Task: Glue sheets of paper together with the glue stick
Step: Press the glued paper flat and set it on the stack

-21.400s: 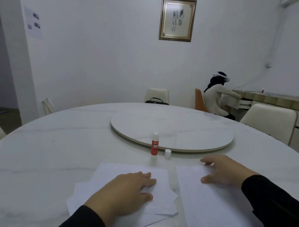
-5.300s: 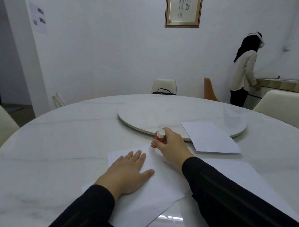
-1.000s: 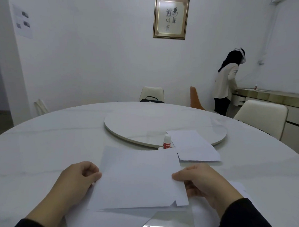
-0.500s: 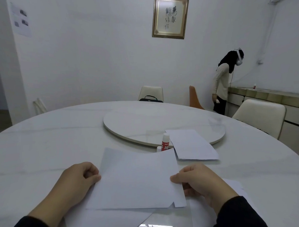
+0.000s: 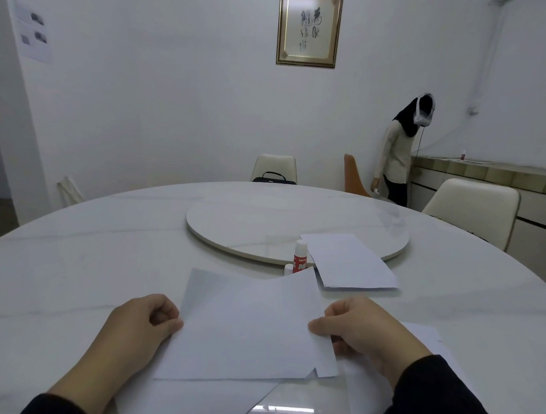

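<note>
The paper sheet (image 5: 248,326) sits near the table's (image 5: 80,262) near edge, pinched on its left side by the left hand (image 5: 139,331) and on its right by the right hand (image 5: 361,331), over more loose sheets (image 5: 186,404). The glue stick (image 5: 300,256) stands upright just past its far edge (cap (image 5: 288,268) beside it), touching the turntable (image 5: 250,226) rim, next to a folded sheet (image 5: 349,263).

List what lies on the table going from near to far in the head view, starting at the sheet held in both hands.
held sheet → glue stick → turntable → black bag past the far rim.
</note>
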Demonstrator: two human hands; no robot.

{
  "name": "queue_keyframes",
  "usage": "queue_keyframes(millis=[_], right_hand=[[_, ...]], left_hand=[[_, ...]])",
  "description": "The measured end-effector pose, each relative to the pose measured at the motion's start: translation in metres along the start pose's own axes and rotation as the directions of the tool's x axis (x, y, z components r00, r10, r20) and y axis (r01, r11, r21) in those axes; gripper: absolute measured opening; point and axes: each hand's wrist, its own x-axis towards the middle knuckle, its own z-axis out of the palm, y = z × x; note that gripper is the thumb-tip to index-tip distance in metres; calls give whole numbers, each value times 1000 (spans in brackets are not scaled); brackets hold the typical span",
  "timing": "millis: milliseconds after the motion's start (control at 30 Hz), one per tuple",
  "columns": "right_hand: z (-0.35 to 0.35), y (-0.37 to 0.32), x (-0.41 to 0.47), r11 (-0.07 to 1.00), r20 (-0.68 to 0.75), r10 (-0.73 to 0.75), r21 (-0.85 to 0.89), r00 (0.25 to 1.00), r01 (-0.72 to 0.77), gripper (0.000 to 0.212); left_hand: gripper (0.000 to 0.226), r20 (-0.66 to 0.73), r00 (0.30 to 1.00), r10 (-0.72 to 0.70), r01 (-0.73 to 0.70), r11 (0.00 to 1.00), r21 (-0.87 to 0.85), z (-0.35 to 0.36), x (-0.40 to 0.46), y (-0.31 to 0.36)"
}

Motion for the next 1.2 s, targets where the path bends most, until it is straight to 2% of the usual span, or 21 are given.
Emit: queue_keyframes(millis=[333,500,633,700,733,800,867,933,1000,1067,1133,1200], right_hand=[[3,3,3,995,-43,-36,-94,998,31,20],[9,3,7,974,-133,-93,-217,987,62,19],[13,3,6,951,-160,-115,-303,981,62,24],[11,3,4,911,-191,-137,-410,972,48,21],[8,1,2,875,-226,-164,-483,960,37,26],[0,-4,0,799,-283,-283,-599,916,62,50],[-3,-15,-3,751,-173,-450,-605,876,266,57],[5,-22,-3,667,85,-527,-574,845,474,69],[19,-18,2,525,319,-510,-621,799,582,88],[31,-5,10,397,448,-463,-667,765,631,99],[34,9,17,351,500,-390,-695,773,627,103],[34,17,23,342,505,-344,-718,792,606,105]], left_hand=[[18,9,997,82,-83,995,60,0,-3,1],[19,-14,994,109,-107,991,76,2,-3,3],[12,30,986,165,-167,968,188,6,-2,5],[11,46,982,185,-190,954,233,8,-2,4],[11,54,981,187,-194,949,249,8,-3,4],[13,55,977,204,-211,936,282,7,-2,6],[16,-19,966,259,-245,932,268,5,0,10],[28,-49,936,348,-327,915,236,5,3,18],[52,142,898,416,-439,869,228,13,3,27],[73,396,819,415,-531,809,251,27,0,32],[89,536,763,361,-569,768,294,38,-3,30],[95,569,759,315,-562,759,329,42,-1,24]])
